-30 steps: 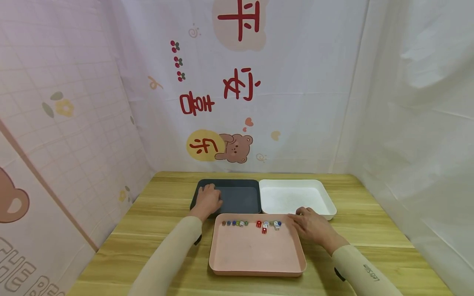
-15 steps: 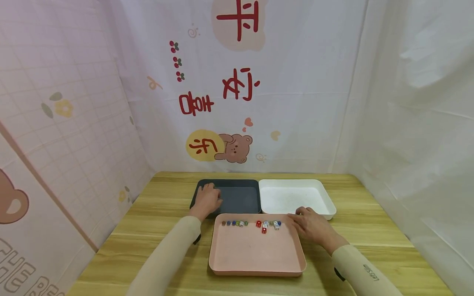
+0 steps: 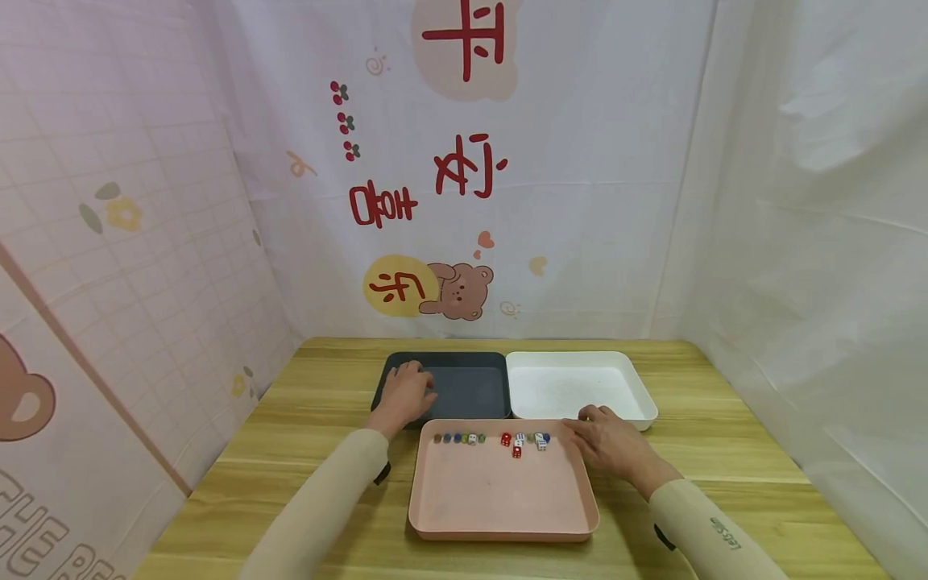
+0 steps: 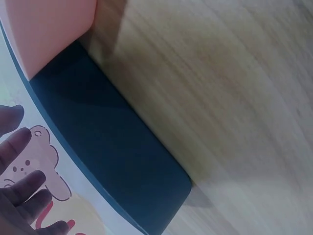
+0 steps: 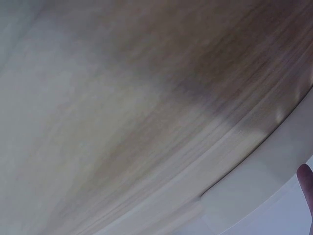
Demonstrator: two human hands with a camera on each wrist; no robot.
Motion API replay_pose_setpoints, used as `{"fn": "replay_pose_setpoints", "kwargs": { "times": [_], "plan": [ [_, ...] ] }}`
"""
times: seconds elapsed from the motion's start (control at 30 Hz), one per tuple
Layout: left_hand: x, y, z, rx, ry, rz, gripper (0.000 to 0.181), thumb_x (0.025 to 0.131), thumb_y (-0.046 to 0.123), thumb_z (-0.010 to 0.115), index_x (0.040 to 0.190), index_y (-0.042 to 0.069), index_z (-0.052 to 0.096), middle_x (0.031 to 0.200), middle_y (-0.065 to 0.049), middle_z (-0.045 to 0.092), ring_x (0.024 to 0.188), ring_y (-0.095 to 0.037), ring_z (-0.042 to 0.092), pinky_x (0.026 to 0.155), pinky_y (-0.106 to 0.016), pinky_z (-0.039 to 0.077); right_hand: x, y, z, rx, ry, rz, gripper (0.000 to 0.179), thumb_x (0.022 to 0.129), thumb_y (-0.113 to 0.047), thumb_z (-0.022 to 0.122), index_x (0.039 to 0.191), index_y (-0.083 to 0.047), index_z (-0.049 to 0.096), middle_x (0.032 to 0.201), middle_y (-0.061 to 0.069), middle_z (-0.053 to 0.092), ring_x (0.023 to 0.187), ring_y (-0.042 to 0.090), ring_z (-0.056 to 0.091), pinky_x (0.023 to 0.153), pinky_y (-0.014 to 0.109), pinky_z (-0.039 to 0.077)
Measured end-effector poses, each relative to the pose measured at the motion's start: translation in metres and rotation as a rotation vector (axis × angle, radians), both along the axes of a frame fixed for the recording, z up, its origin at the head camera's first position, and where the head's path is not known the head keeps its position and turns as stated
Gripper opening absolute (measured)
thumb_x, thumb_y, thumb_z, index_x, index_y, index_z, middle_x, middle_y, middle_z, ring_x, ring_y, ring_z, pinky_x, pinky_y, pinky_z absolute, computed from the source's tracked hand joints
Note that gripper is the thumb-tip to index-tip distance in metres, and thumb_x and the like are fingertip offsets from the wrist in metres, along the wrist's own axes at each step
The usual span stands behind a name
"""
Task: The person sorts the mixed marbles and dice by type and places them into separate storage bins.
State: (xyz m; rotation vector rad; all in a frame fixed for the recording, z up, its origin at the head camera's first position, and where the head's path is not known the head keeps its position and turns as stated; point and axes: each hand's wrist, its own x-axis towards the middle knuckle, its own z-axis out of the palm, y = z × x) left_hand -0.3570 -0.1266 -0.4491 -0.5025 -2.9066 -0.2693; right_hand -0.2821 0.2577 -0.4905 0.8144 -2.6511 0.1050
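My left hand (image 3: 404, 396) is over the left end of the dark blue tray (image 3: 471, 391). In the left wrist view its fingers (image 4: 30, 187) are spread and loosely bent, holding nothing. My right hand (image 3: 612, 441) is at the far right corner of the pink tray (image 3: 500, 503), a fingertip right at the rim and the other fingers loosely bent near the white tray (image 3: 569, 383). Along the pink tray's far side lie several marbles (image 3: 447, 439), several white dice (image 3: 541, 444) and two red dice (image 3: 517, 453). The right wrist view catches only one fingertip (image 5: 305, 178).
The dark blue and white trays stand side by side behind the pink one, on a wood-grain table (image 3: 725, 451). A printed white cloth (image 3: 594, 201) hangs behind the table, with more cloth on both sides.
The head view has shifted very slightly. Both hands, the trays, the marbles and the dice stay practically where they were.
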Motion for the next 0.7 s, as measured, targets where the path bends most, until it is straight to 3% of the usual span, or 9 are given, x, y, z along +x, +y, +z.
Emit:
{"fn": "replay_pose_setpoints", "kwargs": {
  "times": [0.43, 0.7],
  "plan": [
    [0.017, 0.004, 0.005, 0.055, 0.014, -0.085, 0.019, 0.091, 0.026, 0.074, 0.105, 0.013, 0.074, 0.134, -0.018, 0.054, 0.126, -0.037, 0.050, 0.108, -0.059, 0.033, 0.000, 0.000, 0.000, -0.009, 0.020, 0.016, 0.029, 0.094, -0.021, 0.068, 0.121, -0.013, 0.072, 0.104, 0.008, 0.061, 0.094, 0.030, 0.060, 0.076, 0.046, 0.054],
    [0.025, 0.007, 0.000, 0.064, 0.014, -0.134, 0.018, 0.090, 0.028, 0.075, 0.103, 0.015, 0.074, 0.136, -0.017, 0.054, 0.128, -0.038, 0.048, 0.110, -0.057, 0.032, 0.001, 0.000, 0.000, -0.009, 0.000, 0.006, 0.029, 0.095, -0.021, 0.067, 0.123, -0.014, 0.072, 0.107, 0.010, 0.060, 0.095, 0.032, 0.060, 0.076, 0.046, 0.054]
  ]
}}
